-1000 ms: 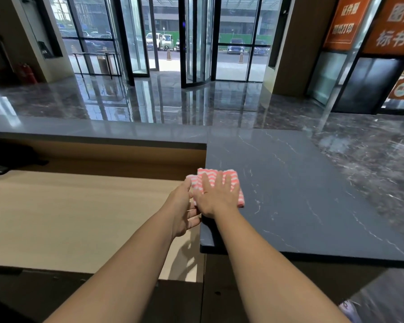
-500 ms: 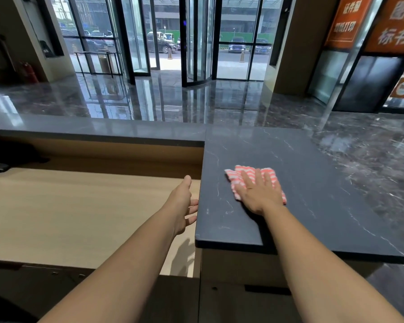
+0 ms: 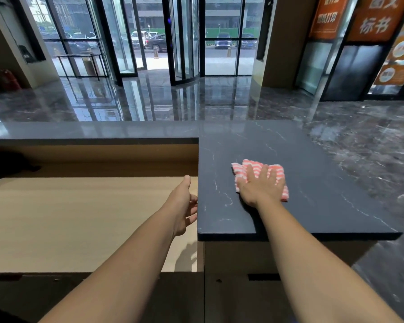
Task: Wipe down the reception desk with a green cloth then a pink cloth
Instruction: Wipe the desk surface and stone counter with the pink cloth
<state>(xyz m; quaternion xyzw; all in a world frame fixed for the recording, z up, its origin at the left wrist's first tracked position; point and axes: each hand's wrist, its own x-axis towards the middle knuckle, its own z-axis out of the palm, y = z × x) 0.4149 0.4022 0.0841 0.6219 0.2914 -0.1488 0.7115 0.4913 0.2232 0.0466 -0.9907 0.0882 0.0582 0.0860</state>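
dark marble desk top [image 3: 324,183] | right hand [image 3: 259,187] flat on pink cloth [image 3: 276,174]

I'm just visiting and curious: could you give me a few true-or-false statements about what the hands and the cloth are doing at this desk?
1. The right hand lies flat on the cloth. True.
2. The cloth is green. False: it is pink with white stripes.
3. The cloth lies on the dark counter. True.
4. The left hand holds a second cloth. False: it holds nothing; its fingers are relaxed, beside the counter's edge and above the wooden desk.
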